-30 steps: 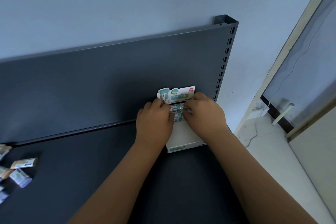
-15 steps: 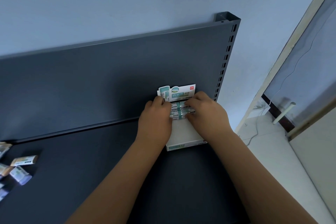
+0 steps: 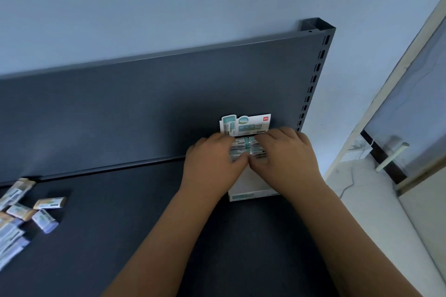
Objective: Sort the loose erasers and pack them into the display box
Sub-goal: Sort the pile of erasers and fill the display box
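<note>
Erasers (image 3: 246, 148) fill the display box's (image 3: 251, 194) far end. Left hand (image 3: 214, 164) and right hand (image 3: 287, 154) both press them; keep rows flush.

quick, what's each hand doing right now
Left hand: closed on the row of teal-banded erasers in the white cardboard display box.
Right hand: closed on the same row.

The display box (image 3: 251, 183) stands on the shelf (image 3: 144, 236) at about 1 o'clock, with its back card against the back panel (image 3: 144, 108). The packed erasers (image 3: 246, 148) lie in its far end. The left hand (image 3: 212, 164) and right hand (image 3: 287, 154) rest on them from both sides. The loose erasers (image 3: 26, 214) lie on the shelf at 9 o'clock, well apart from the box.
</note>
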Tool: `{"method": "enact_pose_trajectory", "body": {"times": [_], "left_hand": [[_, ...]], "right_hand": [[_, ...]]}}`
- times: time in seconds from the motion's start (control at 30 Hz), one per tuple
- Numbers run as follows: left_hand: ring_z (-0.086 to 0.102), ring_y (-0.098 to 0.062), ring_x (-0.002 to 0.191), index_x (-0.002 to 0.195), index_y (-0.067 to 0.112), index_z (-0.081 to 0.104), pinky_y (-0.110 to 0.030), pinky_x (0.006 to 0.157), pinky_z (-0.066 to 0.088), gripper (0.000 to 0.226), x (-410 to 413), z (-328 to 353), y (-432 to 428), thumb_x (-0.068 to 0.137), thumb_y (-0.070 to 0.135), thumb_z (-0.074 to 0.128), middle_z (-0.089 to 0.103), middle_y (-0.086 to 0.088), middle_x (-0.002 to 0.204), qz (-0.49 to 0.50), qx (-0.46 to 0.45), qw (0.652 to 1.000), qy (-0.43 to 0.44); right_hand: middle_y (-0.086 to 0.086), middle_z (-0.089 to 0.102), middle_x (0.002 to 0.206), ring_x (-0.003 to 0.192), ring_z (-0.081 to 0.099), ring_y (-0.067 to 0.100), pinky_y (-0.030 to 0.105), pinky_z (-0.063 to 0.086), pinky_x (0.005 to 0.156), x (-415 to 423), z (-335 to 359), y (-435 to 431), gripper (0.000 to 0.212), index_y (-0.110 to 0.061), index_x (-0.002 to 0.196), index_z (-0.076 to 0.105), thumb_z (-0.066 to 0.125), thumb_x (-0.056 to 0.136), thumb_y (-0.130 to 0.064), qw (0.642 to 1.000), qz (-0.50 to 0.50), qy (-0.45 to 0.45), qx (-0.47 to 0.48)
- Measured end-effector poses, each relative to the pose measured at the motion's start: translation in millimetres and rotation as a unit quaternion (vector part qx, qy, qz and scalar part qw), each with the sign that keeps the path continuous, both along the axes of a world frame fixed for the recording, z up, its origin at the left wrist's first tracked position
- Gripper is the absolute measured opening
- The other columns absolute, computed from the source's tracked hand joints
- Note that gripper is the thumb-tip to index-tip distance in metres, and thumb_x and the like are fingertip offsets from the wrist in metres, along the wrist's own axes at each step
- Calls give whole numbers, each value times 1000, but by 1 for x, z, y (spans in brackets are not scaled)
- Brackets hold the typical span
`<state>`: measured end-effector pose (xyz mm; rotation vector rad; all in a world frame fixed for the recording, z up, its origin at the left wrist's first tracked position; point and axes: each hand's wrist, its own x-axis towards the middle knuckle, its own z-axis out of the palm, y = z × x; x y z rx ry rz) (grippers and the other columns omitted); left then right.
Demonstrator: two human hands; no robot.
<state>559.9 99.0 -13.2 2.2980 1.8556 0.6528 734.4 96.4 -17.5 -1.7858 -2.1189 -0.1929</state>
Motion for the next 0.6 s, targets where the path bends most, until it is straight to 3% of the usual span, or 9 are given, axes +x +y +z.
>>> {"method": "enact_pose_trajectory", "body": {"times": [0.07,0.13,0.3,0.47,0.6], "left_hand": [[60,-12,98,118,32,67,-35,83,53,40,-10,7,-12,84,50,58,65,11,111,-19,2,997,-81],[60,-12,106,127,29,63,-33,90,52,46,-26,11,-25,83,43,69,65,9,119,-4,24,994,-104],[56,-18,122,138,20,57,-36,100,49,68,-78,13,-51,82,57,68,62,3,134,58,9,998,7],[57,-21,120,135,19,60,-38,100,48,76,-125,8,-65,79,69,49,64,2,130,85,16,996,26],[58,-22,118,133,23,61,-36,96,49,74,-179,4,-73,77,70,48,65,3,128,100,16,994,38]], "right_hand": [[-6,69,112,107,60,19,36,48,90,-7,6,-12,44,-26,116,68,58,86,-57,999,14,50,-2],[-7,65,124,114,57,15,32,47,94,-17,12,-24,49,-25,125,62,58,89,-58,993,38,106,-25],[-10,52,142,129,46,10,27,39,104,-50,14,-47,65,-26,143,48,56,89,-62,977,56,194,-64],[-8,44,149,139,37,11,28,34,114,-94,9,-59,73,-25,150,39,51,90,-65,975,73,199,-73],[-9,41,152,146,27,9,27,29,117,-151,5,-73,72,-27,150,37,47,90,-67,971,80,213,-71]]}}
